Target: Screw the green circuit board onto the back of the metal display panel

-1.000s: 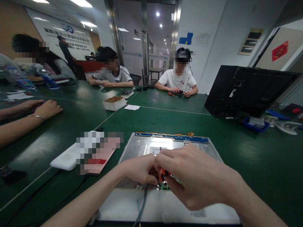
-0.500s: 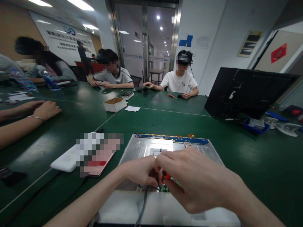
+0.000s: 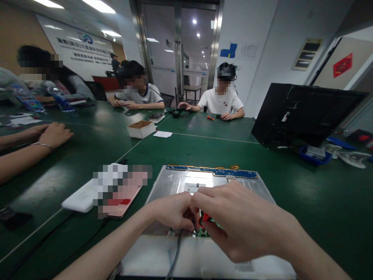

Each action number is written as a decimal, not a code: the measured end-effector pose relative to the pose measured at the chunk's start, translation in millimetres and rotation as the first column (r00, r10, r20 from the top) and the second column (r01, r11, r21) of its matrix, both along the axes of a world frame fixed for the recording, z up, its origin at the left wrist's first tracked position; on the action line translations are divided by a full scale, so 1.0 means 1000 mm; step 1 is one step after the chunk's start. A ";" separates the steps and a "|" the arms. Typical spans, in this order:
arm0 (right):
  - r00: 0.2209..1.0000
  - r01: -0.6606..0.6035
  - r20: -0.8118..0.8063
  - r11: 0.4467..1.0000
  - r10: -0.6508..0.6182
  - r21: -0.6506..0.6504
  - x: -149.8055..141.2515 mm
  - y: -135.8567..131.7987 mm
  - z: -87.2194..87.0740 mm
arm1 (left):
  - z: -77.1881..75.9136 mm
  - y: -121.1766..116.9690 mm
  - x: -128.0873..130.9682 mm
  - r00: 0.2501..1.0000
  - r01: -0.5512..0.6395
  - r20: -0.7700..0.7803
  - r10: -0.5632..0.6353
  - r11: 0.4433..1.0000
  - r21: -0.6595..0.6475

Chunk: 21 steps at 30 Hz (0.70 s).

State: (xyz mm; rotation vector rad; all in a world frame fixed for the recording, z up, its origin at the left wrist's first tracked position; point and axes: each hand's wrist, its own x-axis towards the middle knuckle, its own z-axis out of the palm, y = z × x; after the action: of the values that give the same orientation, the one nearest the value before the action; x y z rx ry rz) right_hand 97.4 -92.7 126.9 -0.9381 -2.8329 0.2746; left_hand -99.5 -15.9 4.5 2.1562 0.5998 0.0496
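A display panel with a bare metal back (image 3: 169, 182) lies flat on the table in front of me, with a blue circuit strip (image 3: 233, 172) along its far edge. My right hand (image 3: 236, 217) is closed around a screwdriver with a red and black handle (image 3: 205, 216); its tip points down at a small green circuit board (image 3: 204, 232) on the panel. My left hand (image 3: 175, 212) is right beside it, fingers bent and pinched together near the tip. What they hold is hidden. A dark cable (image 3: 177, 249) runs from below the left fingers toward me.
A white power bank (image 3: 80, 198) and a pink phone (image 3: 128, 198) lie left of the panel. Beyond are an open white box (image 3: 141, 130) and a co-worker's screwdriver (image 3: 211, 118). A large black screen (image 3: 303, 114) leans at right beside a blue tray (image 3: 314, 156). Several people sit around.
My hands have hardly moved, and the right hand keeps its hold on the screwdriver. Across the table, a co-worker's hands have shifted slightly. A standing person in the background has moved right.
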 end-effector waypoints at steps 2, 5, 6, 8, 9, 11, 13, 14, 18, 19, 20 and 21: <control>1.000 0.008 0.000 1.000 -0.008 0.018 -0.001 0.000 -0.001 | -0.001 0.001 0.000 1.000 -0.001 -0.010 0.001 1.000 0.008; 0.998 0.052 0.015 0.997 -0.053 0.059 -0.002 0.002 -0.003 | -0.002 0.001 0.001 1.000 0.020 0.012 -0.020 1.000 0.023; 0.997 0.068 0.025 0.995 -0.070 0.070 -0.002 0.002 -0.004 | -0.003 0.001 0.001 1.000 0.024 0.019 -0.025 0.999 0.027; 0.996 0.080 0.038 0.994 -0.083 0.077 -0.001 0.002 -0.003 | -0.003 -0.001 0.001 0.999 0.020 0.024 -0.021 0.999 0.037; 0.996 0.075 0.035 0.995 -0.078 0.071 -0.001 0.002 -0.003 | -0.003 -0.001 0.001 1.000 0.014 0.025 -0.015 0.999 0.041; 0.999 0.041 0.016 0.998 -0.042 0.046 0.000 0.000 -0.001 | -0.003 -0.002 0.001 0.999 0.004 0.033 -0.005 0.999 0.039; 1.000 0.007 0.001 0.999 -0.007 0.032 0.001 -0.001 0.001 | -0.004 -0.003 0.000 0.999 -0.001 0.045 0.000 1.000 0.026; 1.000 -0.002 -0.001 0.999 0.002 0.034 0.001 -0.001 0.001 | -0.004 -0.002 0.000 0.999 -0.002 0.047 0.001 1.000 0.020; 0.999 0.036 -0.008 0.996 -0.036 0.085 0.000 0.002 -0.004 | -0.004 0.000 0.000 0.999 0.032 0.041 -0.032 0.999 0.024; 0.999 0.052 -0.005 0.994 -0.052 0.096 0.000 0.003 -0.005 | -0.004 0.001 0.000 0.998 0.046 0.042 -0.048 0.999 0.029; 0.998 0.066 0.001 0.992 -0.066 0.104 0.000 0.003 -0.006 | -0.004 0.001 0.000 0.998 0.053 0.044 -0.055 0.998 0.036; 0.997 0.073 0.007 0.992 -0.074 0.106 0.000 0.003 -0.007 | -0.003 0.001 0.000 0.998 0.051 0.045 -0.053 0.998 0.044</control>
State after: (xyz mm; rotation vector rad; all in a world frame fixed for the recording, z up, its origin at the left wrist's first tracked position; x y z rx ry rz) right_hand 97.4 -89.6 120.1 -1.0216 -2.7838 0.1100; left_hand -99.5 -15.1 1.0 2.2053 0.5208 0.0844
